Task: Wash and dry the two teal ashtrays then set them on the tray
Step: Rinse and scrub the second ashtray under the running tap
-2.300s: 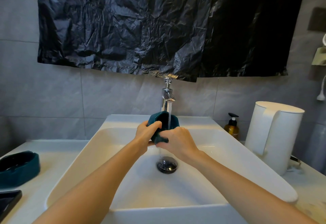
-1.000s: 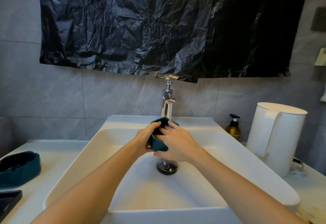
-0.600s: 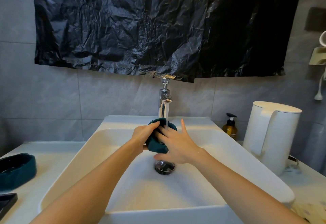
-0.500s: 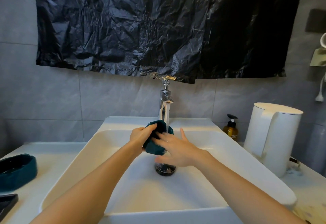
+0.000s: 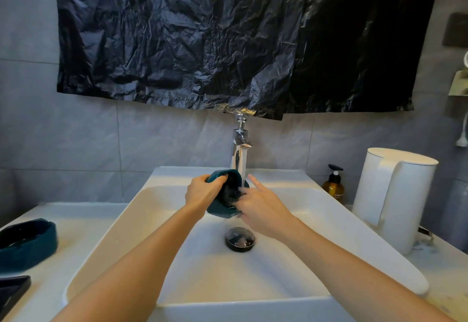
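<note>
My left hand (image 5: 201,193) grips a teal ashtray (image 5: 219,207) by its left rim, tilted so its dark inside faces right, under the running water of the chrome tap (image 5: 239,148) over the white sink (image 5: 131,233). My right hand (image 5: 260,207) has its fingers inside the ashtray, rubbing the bowl, with the index finger sticking up. A second teal ashtray (image 5: 26,244) sits on the counter at the far left. A dark tray corner (image 5: 11,292) shows at the bottom left edge.
A white kettle (image 5: 393,200) stands on the counter to the right of the sink, with an amber pump bottle (image 5: 334,186) behind it. The dark drain plug (image 5: 240,239) lies below my hands. Black plastic sheet (image 5: 228,43) covers the wall above.
The ashtray has been turned from bowl-away to bowl facing right. My right hand moved from wrapping its outside to rubbing inside it. Water keeps running.
</note>
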